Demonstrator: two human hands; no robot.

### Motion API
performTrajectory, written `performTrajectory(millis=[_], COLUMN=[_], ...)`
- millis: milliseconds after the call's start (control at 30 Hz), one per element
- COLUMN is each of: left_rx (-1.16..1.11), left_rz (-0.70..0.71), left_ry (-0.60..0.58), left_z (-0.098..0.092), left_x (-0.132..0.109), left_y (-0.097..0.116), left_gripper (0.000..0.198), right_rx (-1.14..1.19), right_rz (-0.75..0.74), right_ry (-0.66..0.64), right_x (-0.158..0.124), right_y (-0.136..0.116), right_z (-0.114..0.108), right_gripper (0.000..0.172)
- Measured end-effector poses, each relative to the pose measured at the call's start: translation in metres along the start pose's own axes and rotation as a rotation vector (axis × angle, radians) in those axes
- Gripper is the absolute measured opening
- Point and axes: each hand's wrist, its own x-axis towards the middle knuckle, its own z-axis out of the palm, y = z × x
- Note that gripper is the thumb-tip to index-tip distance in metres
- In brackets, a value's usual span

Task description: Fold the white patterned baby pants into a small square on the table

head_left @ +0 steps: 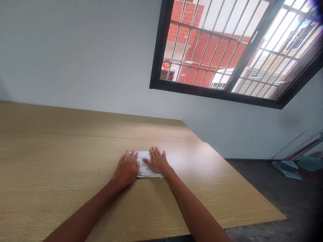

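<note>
A folded white cloth [144, 170] with faint printed marks lies flat on the wooden table [63, 174]. My left hand [129, 168] rests on the cloth's left side, fingers stretched forward and a little apart. On the right side of the cloth lies my right hand [156, 161], palm down, with its thumb spread towards the middle. Both hands cover the cloth's side edges, so only its middle and part of its near edge show. Neither hand grips it.
Behind the table stands a pale wall [75, 57] with a dark-framed, barred window [191, 86] at upper right. The table's right edge slants towards me. Beyond it, dustpans [286, 169] sit on the dark floor [259, 188]. A seam crosses the tabletop.
</note>
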Motion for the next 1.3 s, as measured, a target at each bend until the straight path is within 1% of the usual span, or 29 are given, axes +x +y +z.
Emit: performTrajectory(millis=[133, 233, 333, 367, 433, 533, 600, 667, 733, 833, 900, 967, 1067, 1133, 1200, 1300], left_rx=[-0.01, 0.013, 0.056, 0.073, 0.101, 0.11, 0.085, 0.047, 0.012, -0.002, 0.014, 0.039, 0.07, 0.085, 0.091, 0.088], left_rz=[0.011, 0.008, 0.002, 0.015, 0.076, 0.251, 0.331, 0.334, 0.276, 0.191, 0.15, 0.125, 0.094, 0.082, 0.089, 0.136], left_ry=[-0.006, -0.014, -0.008, -0.002, 0.021, 0.056, 0.054, 0.029, 0.002, -0.007, -0.009, -0.019, -0.033, -0.042, -0.047, -0.066], left_z=[0.001, 0.0, -0.004, -0.007, -0.012, -0.018, -0.019, -0.016, -0.014, -0.012, -0.014, -0.016, -0.018, -0.019, -0.018, -0.018], left_x=[0.0, -0.001, -0.002, -0.002, -0.004, -0.006, -0.008, -0.01, -0.01, -0.01, -0.009, -0.009, -0.01, -0.01, -0.009, -0.005], left_y=[-0.003, -0.003, 0.0, 0.003, 0.01, 0.022, 0.026, 0.027, 0.025, 0.019, 0.017, 0.014, 0.011, 0.008, 0.005, -0.007], left_gripper=[0.054, 0.054, 0.053, 0.052, 0.051, 0.051, 0.054, 0.057, 0.06, 0.062, 0.062, 0.064, 0.075, 0.082, 0.084, 0.083], right_rx=[0.028, 0.045, 0.028, 0.028, 0.092, 0.327, 0.427, 0.426, 0.372, 0.274, 0.2, 0.122, 0.031, 0.006, 0.008, 0.045], right_rz=[0.054, 0.096, 0.127, 0.111, 0.03, -0.14, -0.228, -0.264, -0.274, -0.298, -0.284, -0.237, -0.135, -0.063, -0.009, -0.041], right_ry=[0.0, 0.025, 0.083, 0.113, 0.145, 0.086, 0.042, 0.031, 0.035, 0.021, -0.01, -0.02, -0.01, -0.021, -0.038, -0.069], right_x=[0.004, 0.005, 0.003, 0.002, -0.002, -0.007, -0.01, -0.011, -0.011, -0.009, -0.008, -0.009, -0.009, -0.008, -0.007, -0.004], right_y=[0.015, 0.024, 0.022, 0.018, 0.005, -0.019, -0.031, -0.037, -0.038, -0.033, -0.027, -0.019, -0.007, 0.001, 0.01, 0.023], right_z=[0.0, -0.002, -0.005, -0.007, -0.01, -0.01, -0.007, -0.003, 0.001, 0.003, 0.002, 0.0, -0.003, -0.006, -0.009, -0.012], right_gripper=[0.086, 0.084, 0.08, 0.079, 0.075, 0.067, 0.064, 0.064, 0.065, 0.063, 0.063, 0.065, 0.071, 0.076, 0.079, 0.077])
